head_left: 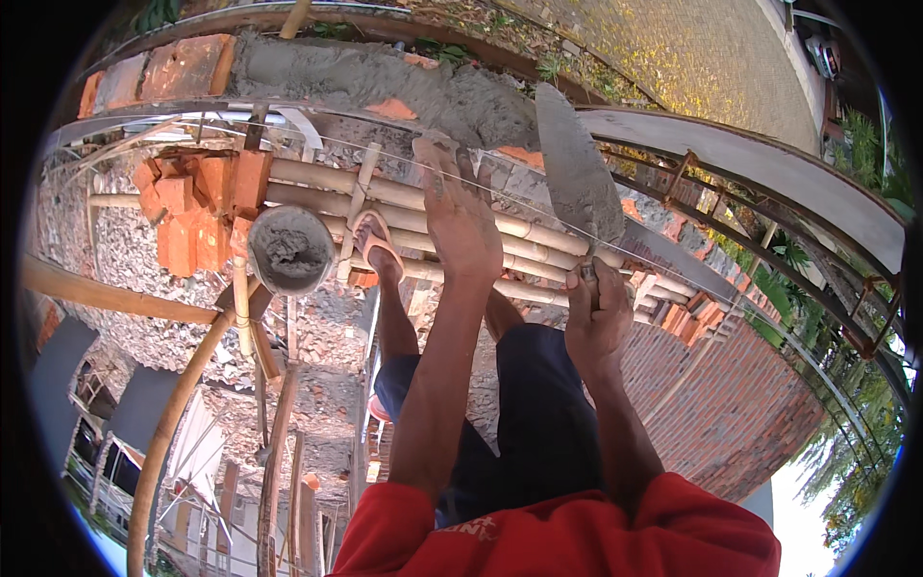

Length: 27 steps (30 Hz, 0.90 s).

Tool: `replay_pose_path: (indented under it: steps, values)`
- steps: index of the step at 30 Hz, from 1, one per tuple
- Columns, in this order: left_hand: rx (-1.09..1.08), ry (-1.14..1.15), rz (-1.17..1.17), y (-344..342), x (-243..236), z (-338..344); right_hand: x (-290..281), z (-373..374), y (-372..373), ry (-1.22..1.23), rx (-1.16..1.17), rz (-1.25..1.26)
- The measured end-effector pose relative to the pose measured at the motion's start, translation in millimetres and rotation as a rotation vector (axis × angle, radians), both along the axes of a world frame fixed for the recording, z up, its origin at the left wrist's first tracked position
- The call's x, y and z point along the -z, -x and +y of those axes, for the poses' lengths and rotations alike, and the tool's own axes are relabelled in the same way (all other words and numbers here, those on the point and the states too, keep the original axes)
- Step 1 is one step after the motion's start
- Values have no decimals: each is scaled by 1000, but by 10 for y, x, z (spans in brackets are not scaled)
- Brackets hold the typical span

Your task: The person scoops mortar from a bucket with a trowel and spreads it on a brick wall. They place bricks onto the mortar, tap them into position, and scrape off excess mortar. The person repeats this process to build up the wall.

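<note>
My right hand (pixel 598 313) is closed round the handle of a trowel (pixel 580 168). The trowel's long grey blade, smeared with mortar, points away from me, its tip by the end of the mortar bed. My left hand (pixel 460 216) reaches forward, fingers stretched and a little apart, holding nothing that I can see. Its fingertips are at the near edge of the wet mortar (pixel 385 82); whether they touch it I cannot tell. That mortar is spread along the wall top, with orange brick showing through in places. Laid bricks (pixel 187 67) stand at its left end.
A bucket of mortar (pixel 291 252) and a stack of orange bricks (pixel 197 207) stand left on the bamboo-pole scaffold (pixel 404 219), where my sandalled foot (pixel 377 240) rests. A thin string runs along the wall. More bricks (pixel 694 317) lie right; rubble lies far below.
</note>
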<state>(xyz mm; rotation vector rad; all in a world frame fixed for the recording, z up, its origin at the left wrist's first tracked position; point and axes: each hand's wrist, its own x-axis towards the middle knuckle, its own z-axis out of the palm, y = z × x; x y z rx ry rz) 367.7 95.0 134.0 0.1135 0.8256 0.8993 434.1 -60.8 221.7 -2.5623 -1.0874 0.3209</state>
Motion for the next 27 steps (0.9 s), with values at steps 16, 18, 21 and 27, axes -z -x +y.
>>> replay_pose_path:
  steps: [16, 18, 21, 27]
  values:
    - [37, -32, 162, 353, -84, 605, 43, 767, 406, -76, 131, 426]
    - [18, -2, 133, 344, -101, 677, 30, 858, 409, -66, 46, 294]
    - [36, -27, 99, 359, -124, 752, -28, 931, 360, -9, 41, 237]
    - [48, -1, 105, 513, -30, 776, -177, 932, 325, 82, 120, 509]
